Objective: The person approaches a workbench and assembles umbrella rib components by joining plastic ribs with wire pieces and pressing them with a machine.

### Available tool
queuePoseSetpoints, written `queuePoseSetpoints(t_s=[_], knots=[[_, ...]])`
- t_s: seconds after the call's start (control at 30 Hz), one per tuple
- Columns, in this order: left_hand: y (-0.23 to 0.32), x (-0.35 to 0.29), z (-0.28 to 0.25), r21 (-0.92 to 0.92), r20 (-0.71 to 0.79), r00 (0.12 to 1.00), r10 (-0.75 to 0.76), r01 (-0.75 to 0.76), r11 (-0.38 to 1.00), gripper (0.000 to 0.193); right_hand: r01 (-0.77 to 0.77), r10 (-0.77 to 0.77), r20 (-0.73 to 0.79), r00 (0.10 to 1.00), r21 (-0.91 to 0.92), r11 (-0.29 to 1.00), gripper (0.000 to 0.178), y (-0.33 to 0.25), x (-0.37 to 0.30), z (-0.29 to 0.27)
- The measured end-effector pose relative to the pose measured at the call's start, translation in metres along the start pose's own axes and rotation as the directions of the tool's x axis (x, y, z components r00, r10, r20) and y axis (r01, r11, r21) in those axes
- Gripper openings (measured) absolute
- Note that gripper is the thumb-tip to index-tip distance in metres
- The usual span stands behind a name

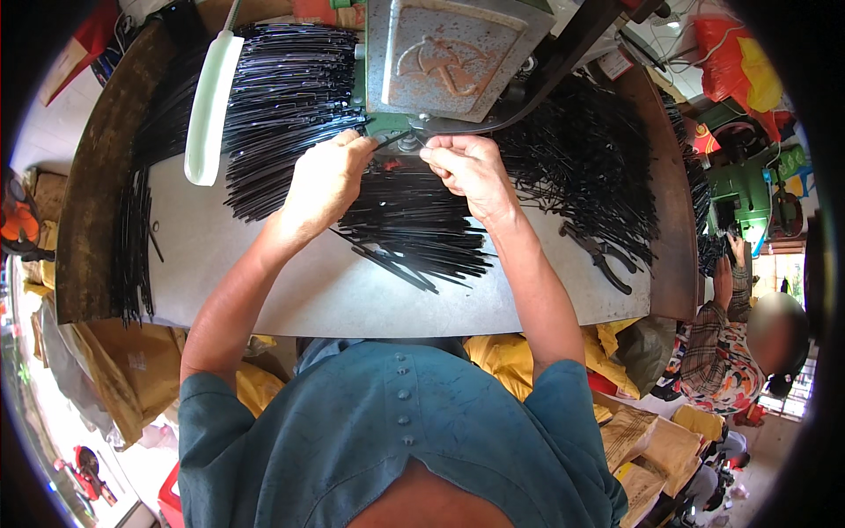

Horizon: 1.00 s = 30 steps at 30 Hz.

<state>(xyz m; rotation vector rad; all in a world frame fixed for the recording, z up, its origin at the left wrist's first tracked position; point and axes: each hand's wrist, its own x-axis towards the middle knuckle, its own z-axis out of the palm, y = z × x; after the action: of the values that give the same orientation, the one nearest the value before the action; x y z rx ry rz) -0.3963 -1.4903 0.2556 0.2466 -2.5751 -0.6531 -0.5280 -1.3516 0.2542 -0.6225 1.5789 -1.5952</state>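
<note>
I saw the left hand (330, 180) pinch a dark strip (390, 140) at upper centre, beside the grey machine head (458, 57); the right hand (471, 172) was pinched closed, its hold too small to tell. Steady alignment, fingers clear, seemed wisest.

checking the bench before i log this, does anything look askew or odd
Mildly: the right-hand pile of black strips lies tangled, unlike the neater left pile. A few loose strips jut askew from the middle pile. The grey machine panel looks rust-stained.
</note>
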Motion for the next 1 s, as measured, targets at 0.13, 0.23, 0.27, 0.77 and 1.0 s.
queuePoseSetpoints(t_s=[0.13,0.23,0.27,0.77,1.0], knots=[[-0.006,0.0,0.004,0.095,0.023,0.998,0.059,-0.061,0.994,0.015,-0.013,0.014,-0.032,0.999,0.007,1.0,0.006,-0.001,0.0,0.002],[0.001,-0.005,-0.003,0.221,0.026,0.996,0.08,-0.083,0.972,0.015,-0.021,0.021,-0.021,1.0,0.026,0.999,0.005,-0.002,-0.002,0.007],[0.005,-0.005,-0.004,0.282,0.044,0.997,0.069,-0.079,0.956,0.014,-0.02,0.02,-0.018,1.0,0.027,0.999,0.005,-0.002,-0.001,0.007],[-0.047,-0.016,-0.02,0.485,0.049,0.998,0.025,-0.046,0.874,0.01,-0.098,0.099,-0.009,0.995,0.031,0.995,0.017,-0.003,-0.008,-0.015],[-0.045,-0.023,-0.023,0.276,0.038,0.997,0.07,-0.077,0.958,0.014,-0.045,0.111,-0.165,0.98,0.358,0.932,0.012,0.005,-0.008,-0.022]])
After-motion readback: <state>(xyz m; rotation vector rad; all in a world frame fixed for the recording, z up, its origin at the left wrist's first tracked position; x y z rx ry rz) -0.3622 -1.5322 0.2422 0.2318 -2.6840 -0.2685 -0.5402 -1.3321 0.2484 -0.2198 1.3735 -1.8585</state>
